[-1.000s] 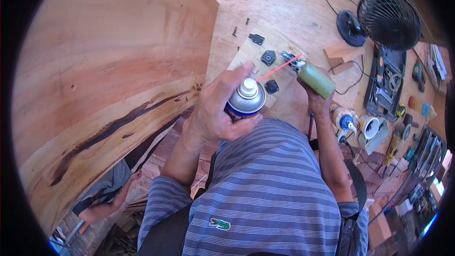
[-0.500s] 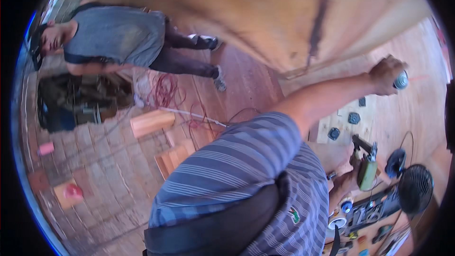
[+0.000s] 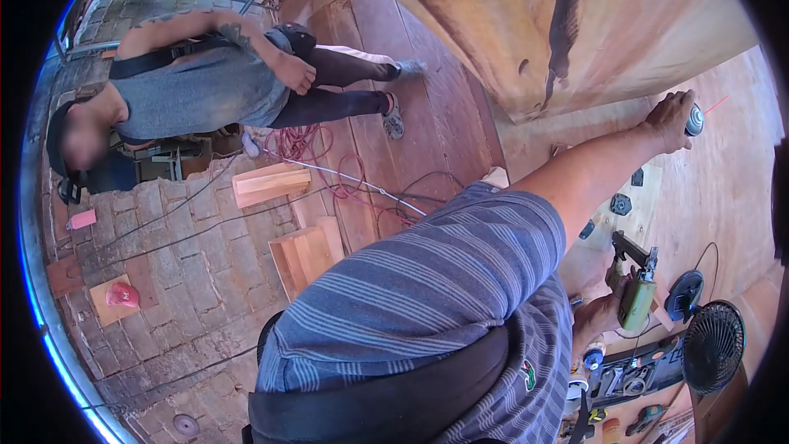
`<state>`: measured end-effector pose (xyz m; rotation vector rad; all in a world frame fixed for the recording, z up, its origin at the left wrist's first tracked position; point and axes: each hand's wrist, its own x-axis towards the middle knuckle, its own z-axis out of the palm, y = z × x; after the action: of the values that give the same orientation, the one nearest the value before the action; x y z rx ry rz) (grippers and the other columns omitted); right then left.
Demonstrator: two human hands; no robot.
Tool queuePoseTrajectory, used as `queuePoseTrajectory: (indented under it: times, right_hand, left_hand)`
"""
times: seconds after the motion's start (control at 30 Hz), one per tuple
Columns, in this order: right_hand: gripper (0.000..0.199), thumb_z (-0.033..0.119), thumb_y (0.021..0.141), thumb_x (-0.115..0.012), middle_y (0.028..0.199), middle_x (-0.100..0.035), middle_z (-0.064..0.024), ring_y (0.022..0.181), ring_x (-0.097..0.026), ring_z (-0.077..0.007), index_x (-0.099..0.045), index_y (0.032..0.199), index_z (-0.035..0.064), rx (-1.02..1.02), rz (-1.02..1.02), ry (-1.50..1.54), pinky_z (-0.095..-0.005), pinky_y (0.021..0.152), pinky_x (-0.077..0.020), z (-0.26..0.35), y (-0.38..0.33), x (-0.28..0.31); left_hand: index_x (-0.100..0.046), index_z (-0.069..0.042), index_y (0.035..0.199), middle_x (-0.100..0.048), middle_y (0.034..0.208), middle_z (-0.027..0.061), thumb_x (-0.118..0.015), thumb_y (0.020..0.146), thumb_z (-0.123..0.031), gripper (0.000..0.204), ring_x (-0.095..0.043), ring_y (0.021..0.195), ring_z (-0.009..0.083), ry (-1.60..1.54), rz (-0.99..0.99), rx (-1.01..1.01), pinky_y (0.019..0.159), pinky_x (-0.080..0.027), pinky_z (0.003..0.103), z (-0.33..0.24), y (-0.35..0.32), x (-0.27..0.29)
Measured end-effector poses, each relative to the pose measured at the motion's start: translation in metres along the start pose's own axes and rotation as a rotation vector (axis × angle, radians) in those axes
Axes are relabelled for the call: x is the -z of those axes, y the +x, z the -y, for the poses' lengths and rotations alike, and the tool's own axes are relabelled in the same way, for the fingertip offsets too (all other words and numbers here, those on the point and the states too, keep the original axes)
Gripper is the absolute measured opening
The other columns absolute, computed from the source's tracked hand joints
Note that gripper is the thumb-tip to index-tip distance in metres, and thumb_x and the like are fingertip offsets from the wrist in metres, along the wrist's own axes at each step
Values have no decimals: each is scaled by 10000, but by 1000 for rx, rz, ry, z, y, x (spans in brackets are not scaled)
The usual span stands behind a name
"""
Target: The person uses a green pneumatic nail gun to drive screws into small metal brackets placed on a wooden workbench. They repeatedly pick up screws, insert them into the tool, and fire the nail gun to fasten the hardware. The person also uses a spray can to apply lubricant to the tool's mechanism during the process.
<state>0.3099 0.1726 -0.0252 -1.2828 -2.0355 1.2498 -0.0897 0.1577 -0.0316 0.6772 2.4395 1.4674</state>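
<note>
My left arm stretches out to the right past the lower edge of a large plywood panel (image 3: 625, 41). At its end my left hand (image 3: 670, 122) is closed around a small dark can (image 3: 695, 120) with pale rings on its round end. A thin red straw-like piece (image 3: 717, 105) sticks out beside it. Lower down, my right hand (image 3: 615, 277), partly hidden, grips a green and black nail gun (image 3: 637, 300). Several black square fittings (image 3: 620, 204) lie on a pale board between my two arms.
A co-worker in a grey shirt (image 3: 197, 70) stands at left. Near them lie a red hose (image 3: 300, 144), wooden pieces (image 3: 271, 183) and a wooden box (image 3: 304, 259). At lower right are a black fan (image 3: 713, 347) and hand tools (image 3: 633, 380). Cables cross the brick paving (image 3: 181, 279).
The co-worker's arm has come forward across the body. My view has shifted slightly, and the plywood panel looks sharper. Both my hands keep their hold.
</note>
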Motion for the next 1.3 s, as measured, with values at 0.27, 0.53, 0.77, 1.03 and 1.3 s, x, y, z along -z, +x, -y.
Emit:
queuePoseTrajectory:
  times: [0.27,0.53,0.77,1.03,1.3]
  right_hand:
    - [293,118,935,-627,1129,-711,-108,1037,-657,-275,-693,1220,99,44,72,-2,-375,949,-496,0,10,-9]
    - [285,114,925,-649,1110,-714,-107,1019,-660,-261,-696,1205,83,103,164,33,-369,938,-498,4,26,-31]
    - [279,110,917,-669,1093,-716,-106,1003,-662,-248,-699,1191,68,116,163,47,-364,928,-500,2,27,-30]
    - [275,106,907,-691,1075,-719,-105,984,-664,-233,-702,1176,51,113,189,54,-357,916,-502,0,27,-30]
    - [272,102,897,-713,1056,-721,-105,966,-667,-218,-704,1160,34,115,212,47,-351,904,-504,2,23,-32]
  left_hand:
    - [-309,75,1440,-371,1439,317,-789,726,-134,885,-379,1351,455,-107,-304,-237,1147,-326,489,-29,-83,2]
    - [-679,-25,1062,-678,880,137,-762,781,-174,329,-688,779,306,-32,-43,-117,701,-549,401,-8,-269,108]
    - [-575,-26,1316,-704,1018,224,-720,872,-284,534,-707,948,318,213,-252,563,815,-547,408,61,-387,214]
    - [-132,165,1472,-579,1285,333,-671,840,-303,954,-618,1176,424,706,-680,1442,1010,-495,454,169,-523,361]
    - [-365,195,1364,-632,1224,294,-637,874,-295,744,-654,1138,364,763,-729,1712,918,-520,497,208,-613,478]
